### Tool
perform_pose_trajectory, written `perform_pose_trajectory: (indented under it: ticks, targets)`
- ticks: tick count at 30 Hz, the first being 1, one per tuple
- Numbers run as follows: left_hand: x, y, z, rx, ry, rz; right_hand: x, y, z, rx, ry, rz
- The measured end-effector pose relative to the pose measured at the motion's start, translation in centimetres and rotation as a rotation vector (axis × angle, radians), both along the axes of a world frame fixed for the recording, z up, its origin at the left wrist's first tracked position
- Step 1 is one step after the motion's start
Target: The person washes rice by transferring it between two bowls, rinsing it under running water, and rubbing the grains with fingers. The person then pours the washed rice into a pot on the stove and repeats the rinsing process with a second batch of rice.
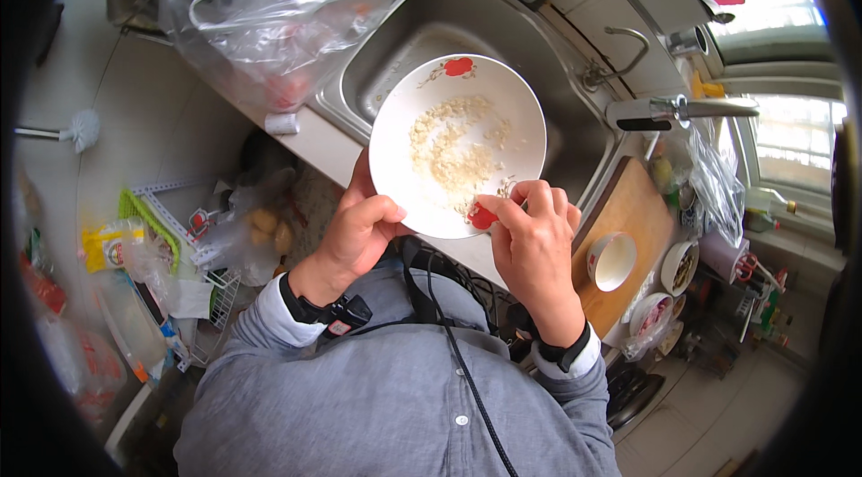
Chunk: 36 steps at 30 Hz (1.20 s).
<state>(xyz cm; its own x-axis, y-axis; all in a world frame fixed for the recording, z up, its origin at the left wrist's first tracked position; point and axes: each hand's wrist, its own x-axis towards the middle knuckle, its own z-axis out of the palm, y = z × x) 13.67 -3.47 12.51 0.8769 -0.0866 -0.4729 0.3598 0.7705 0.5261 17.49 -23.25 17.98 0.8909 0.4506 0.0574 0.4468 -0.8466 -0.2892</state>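
Note:
My left hand (350,228) grips the near left rim of a white dish (394,134) with red floral prints, thumb on top and fingers beneath. Pale, flour-like crumbs and small lumps (458,164) are scattered across the middle of the dish. At its near right edge is my right hand (535,241), its index finger reaching in to the crumbs beside a red print. Whether those fingers pinch anything is hidden. The dish is above the near edge of a stainless steel sink (566,113).
A clear plastic bag (283,26) with reddish contents stands left of the sink. To the right, a small white bowl (611,261) rests on a wooden cutting board (630,221). A faucet (646,112) rises behind the sink's right end. Bowls of chopped food (680,267) stand beyond the board.

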Motion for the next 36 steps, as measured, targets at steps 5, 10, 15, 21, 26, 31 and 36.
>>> perform_pose_trajectory:
  ticks: [5,10,15,21,26,31,36]
  targets:
    - [2.6,-2.7,-0.3,-0.016,0.033,-0.102,0.0,-3.3,-0.3,0.113,-0.113,-0.166]
    - [5.6,-6.1,-1.1,-0.059,0.035,-0.217,0.9,-7.2,-1.2,0.313,-0.113,-0.313]
    - [8.3,-9.0,-2.5,-0.042,0.062,-0.329,2.3,-12.6,-4.6,0.521,-0.134,-0.542]
    - [11.0,-11.9,-3.1,-0.047,0.054,-0.404,9.2,-21.4,-10.1,1.182,-0.131,-0.872]
    - [11.2,-12.6,-2.9,0.002,0.046,-0.405,9.8,-19.8,-8.3,0.919,-0.222,-0.798]
    - [10.2,-12.3,-2.2,0.051,0.017,-0.417,7.8,-13.0,-5.7,0.263,-0.221,-0.279]
    - [9.1,-11.8,-2.0,0.065,0.026,-0.408,8.0,-10.4,-6.2,0.186,-0.265,-0.249]
